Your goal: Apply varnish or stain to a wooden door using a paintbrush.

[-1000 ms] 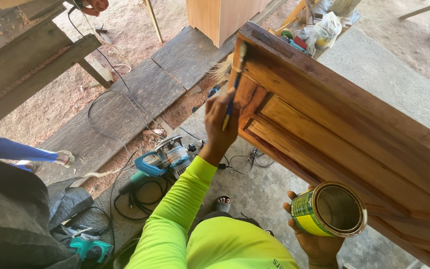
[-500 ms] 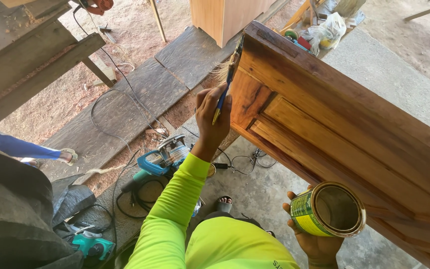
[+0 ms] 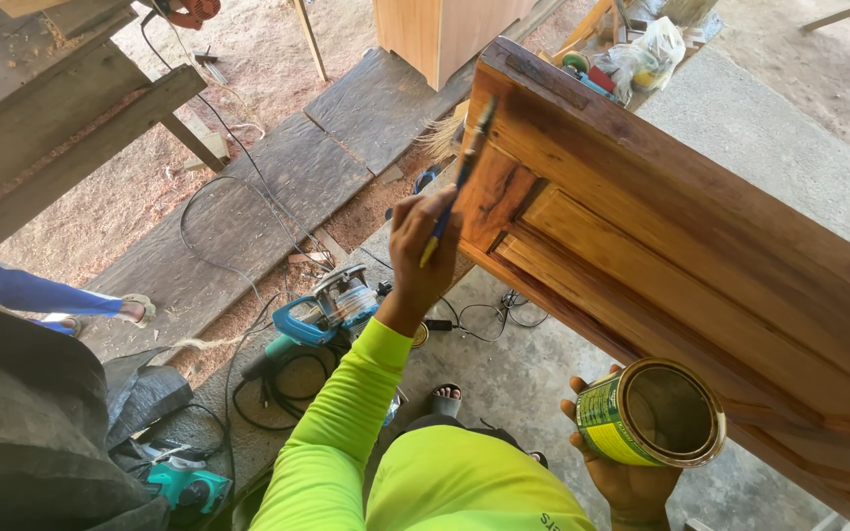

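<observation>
Brush [image 3: 459, 175] higher, tin [image 3: 653, 413] open

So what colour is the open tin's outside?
Green and yellow; the tin, held in the right hand, shows in the head view.

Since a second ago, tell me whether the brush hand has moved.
Yes. The left hand and brush slid up along the wooden door toward its top corner.

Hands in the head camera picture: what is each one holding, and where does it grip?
The left hand pinches a paintbrush low on its handle. The right hand cups an open tin can from beneath.
</observation>
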